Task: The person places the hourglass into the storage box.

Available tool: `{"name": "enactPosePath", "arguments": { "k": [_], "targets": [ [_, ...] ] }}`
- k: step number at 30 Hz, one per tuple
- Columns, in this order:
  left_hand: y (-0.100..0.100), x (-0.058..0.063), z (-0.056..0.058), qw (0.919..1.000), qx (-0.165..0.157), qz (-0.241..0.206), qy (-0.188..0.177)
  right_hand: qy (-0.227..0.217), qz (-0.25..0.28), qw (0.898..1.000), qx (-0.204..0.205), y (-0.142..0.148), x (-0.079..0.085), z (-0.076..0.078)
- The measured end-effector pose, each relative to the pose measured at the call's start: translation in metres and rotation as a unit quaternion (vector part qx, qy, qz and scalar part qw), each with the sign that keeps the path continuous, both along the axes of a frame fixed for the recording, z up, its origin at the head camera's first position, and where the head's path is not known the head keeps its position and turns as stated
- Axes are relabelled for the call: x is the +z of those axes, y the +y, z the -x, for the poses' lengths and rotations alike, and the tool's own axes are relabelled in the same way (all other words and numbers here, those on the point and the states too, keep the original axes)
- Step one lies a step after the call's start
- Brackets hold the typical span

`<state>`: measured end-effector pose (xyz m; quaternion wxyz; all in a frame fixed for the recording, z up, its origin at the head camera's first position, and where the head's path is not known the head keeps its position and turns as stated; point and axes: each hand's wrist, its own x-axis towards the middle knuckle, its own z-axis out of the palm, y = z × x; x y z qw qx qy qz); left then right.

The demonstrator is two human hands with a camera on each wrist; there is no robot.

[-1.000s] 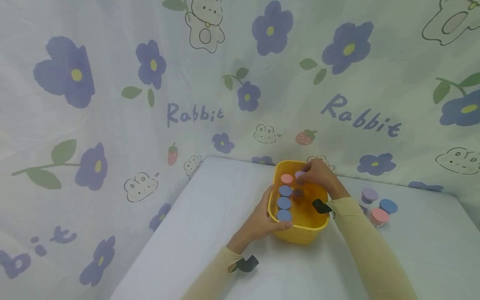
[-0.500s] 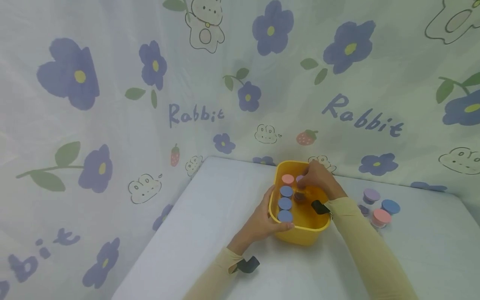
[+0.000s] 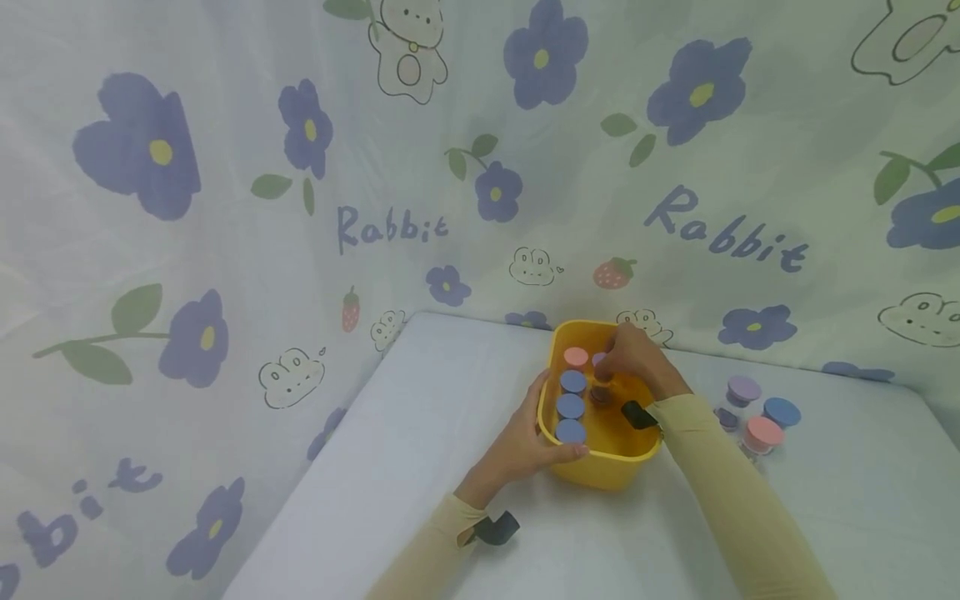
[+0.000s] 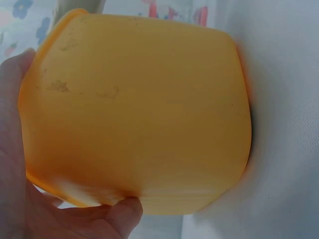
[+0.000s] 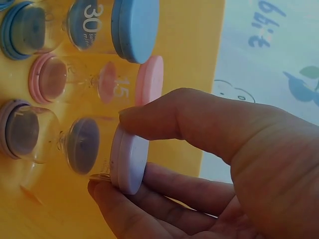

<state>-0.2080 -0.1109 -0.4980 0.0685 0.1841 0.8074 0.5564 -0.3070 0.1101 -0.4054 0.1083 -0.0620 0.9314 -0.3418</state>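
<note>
My left hand point(image 3: 521, 442) grips the near left corner of a yellow plastic bin point(image 3: 609, 471), thumb over the rim; the left wrist view shows the bin's outer wall point(image 4: 134, 109) and a fingertip against it. My right hand point(image 3: 637, 358) reaches into the far right part of the bin. It pinches the lilac cap of a sand timer point(image 5: 130, 162), thumb on one side and fingers on the other. Beside that timer are a pink-capped sand timer point(image 5: 149, 79) and a blue-capped one point(image 5: 134, 30) marked 30. In the head view, three blue caps point(image 3: 570, 407) line the bin's left side.
To the right of the bin, on the white table point(image 3: 420, 400), stand a lilac-capped timer point(image 3: 744, 390), a blue-capped timer point(image 3: 782, 412) and a pink-capped timer point(image 3: 764, 433). A flower-and-rabbit printed curtain point(image 3: 405, 167) hangs behind the table.
My right hand and the lilac-capped sand timer have sunk slightly lower in the bin. The left hand keeps its grip on the rim.
</note>
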Motion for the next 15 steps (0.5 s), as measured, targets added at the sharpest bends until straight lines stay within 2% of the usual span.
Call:
{"name": "enactPosePath", "arguments": {
  "k": [15],
  "targets": [
    [-0.0002,0.0004,-0.0003,1.0000,0.001,0.002,0.002,-0.008,-0.012,1.000,0.005,0.0004,0.0000,0.0002]
  ]
}}
